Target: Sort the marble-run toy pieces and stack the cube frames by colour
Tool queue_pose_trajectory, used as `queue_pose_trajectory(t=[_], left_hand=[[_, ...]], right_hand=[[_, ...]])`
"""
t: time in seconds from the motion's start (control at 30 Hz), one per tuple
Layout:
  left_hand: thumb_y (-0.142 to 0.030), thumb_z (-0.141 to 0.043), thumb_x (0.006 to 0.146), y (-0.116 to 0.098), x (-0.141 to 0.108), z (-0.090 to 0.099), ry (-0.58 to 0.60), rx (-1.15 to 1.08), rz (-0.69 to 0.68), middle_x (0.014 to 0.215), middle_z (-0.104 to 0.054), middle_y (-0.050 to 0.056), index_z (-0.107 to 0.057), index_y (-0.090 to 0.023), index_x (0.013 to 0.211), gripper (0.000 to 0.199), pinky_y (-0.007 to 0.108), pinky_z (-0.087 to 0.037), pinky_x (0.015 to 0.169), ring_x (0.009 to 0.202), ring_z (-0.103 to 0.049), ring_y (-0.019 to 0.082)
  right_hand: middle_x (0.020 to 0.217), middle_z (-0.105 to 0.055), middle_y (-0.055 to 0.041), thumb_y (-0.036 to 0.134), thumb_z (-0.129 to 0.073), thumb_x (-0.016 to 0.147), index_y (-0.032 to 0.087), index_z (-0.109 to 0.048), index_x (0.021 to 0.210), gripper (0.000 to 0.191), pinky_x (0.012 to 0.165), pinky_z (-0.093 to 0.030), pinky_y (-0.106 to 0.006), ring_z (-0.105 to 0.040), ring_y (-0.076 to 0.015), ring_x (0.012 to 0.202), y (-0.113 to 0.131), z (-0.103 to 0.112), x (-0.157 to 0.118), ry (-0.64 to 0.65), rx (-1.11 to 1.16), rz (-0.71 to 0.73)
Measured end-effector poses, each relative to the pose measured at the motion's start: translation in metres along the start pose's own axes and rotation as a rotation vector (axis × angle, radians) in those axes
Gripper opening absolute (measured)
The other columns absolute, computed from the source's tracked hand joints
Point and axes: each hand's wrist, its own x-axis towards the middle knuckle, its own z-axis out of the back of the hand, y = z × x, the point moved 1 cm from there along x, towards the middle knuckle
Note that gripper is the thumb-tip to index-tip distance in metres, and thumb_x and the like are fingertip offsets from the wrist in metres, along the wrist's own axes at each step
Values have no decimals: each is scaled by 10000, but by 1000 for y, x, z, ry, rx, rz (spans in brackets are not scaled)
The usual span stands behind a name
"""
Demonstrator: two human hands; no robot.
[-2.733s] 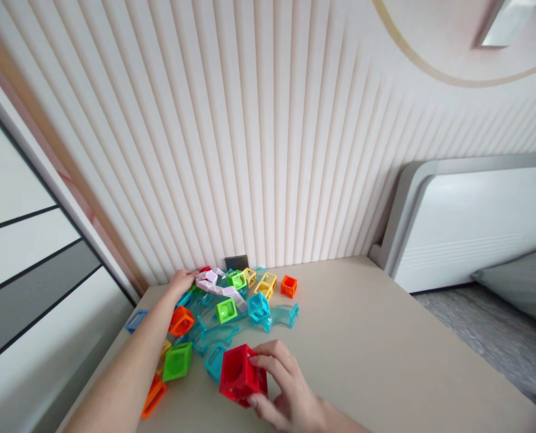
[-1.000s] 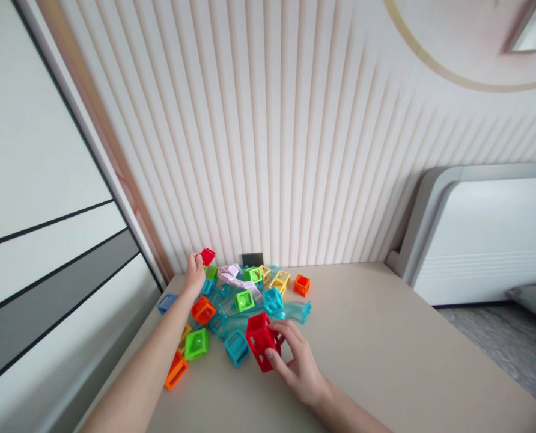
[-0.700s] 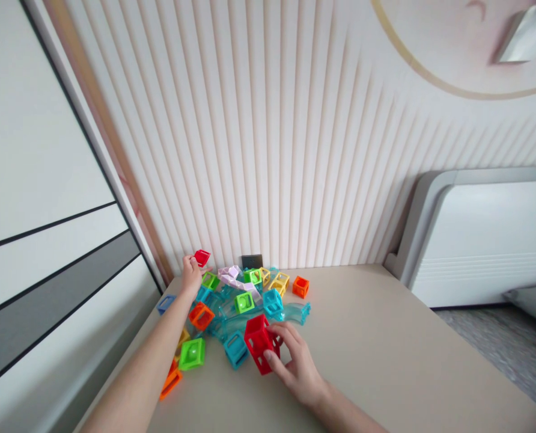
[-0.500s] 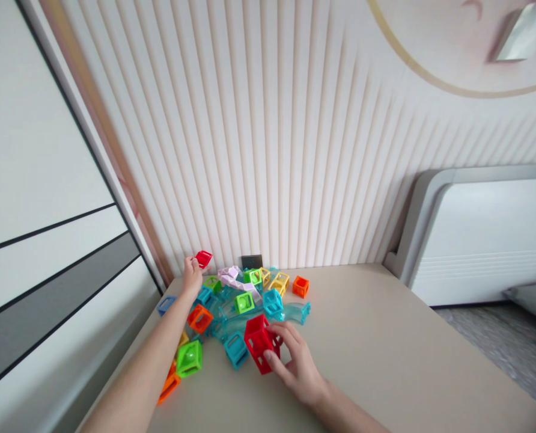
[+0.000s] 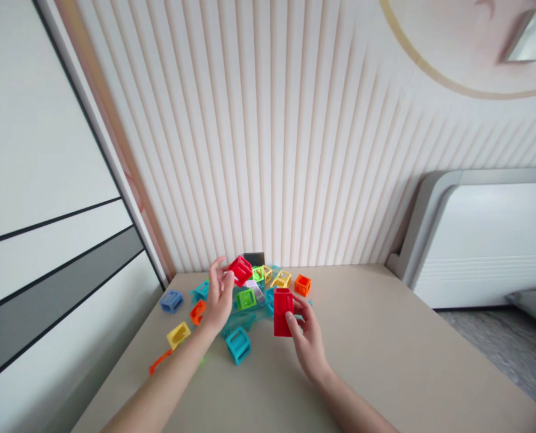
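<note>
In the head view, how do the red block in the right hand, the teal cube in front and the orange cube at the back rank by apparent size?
1. Red block, largest.
2. Teal cube.
3. Orange cube, smallest; it lies farther from the camera, so true size is unsure.

Left hand hiding part of block pile. Green block peeking from behind left forearm. Bed running off right edge. Desk cut by bottom edge.

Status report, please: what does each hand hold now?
Left hand grips small red plastic cube, lifted. Right hand holds larger red plastic block upright. Loose coloured blocks lie between and behind.
</note>
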Motion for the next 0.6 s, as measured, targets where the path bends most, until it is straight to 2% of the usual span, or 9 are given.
queue_pose_trajectory(t=[0.07,0.2,0.3,0.43,0.6], left_hand=[[-564,-516,937,-6,-35,-10,73,-88,31,1290,-602,101,-403,-309,1374,519,390,-549,953,1183,-625,263],[-581,-539,920,-4,-83,-20,265,-170,177,1238,-642,99,-458,-325,1346,503,407,-570,892,1107,-660,283],[-595,-567,900,3,-98,-22,344,-204,247,1178,-663,91,-473,-327,1342,526,405,-569,865,1032,-680,276],[-596,-637,858,7,-109,-23,423,-214,252,1089,-662,73,-475,-339,1365,591,378,-563,815,954,-677,254],[-638,-641,841,11,-126,-25,532,-271,314,1020,-649,69,-391,-330,1459,735,352,-543,748,910,-663,244]], right_hand=[[1141,-702,-112,539,-648,902,203,-540,1292,526,711,-612,-361,-694,-247,948,-3,2,6,-59,122,-59],[1104,-722,-104,526,-722,845,210,-554,1255,544,770,-611,-414,-706,-266,959,1,8,16,-132,244,-91],[1084,-737,-99,512,-738,837,208,-577,1220,515,801,-591,-406,-702,-260,956,7,10,19,-141,255,-96],[1101,-734,-100,513,-733,844,210,-572,1226,514,785,-576,-382,-698,-255,941,9,12,20,-154,278,-122],[1145,-719,-85,503,-711,869,243,-571,1230,466,739,-563,-344,-694,-241,924,11,11,14,-129,300,-120]])
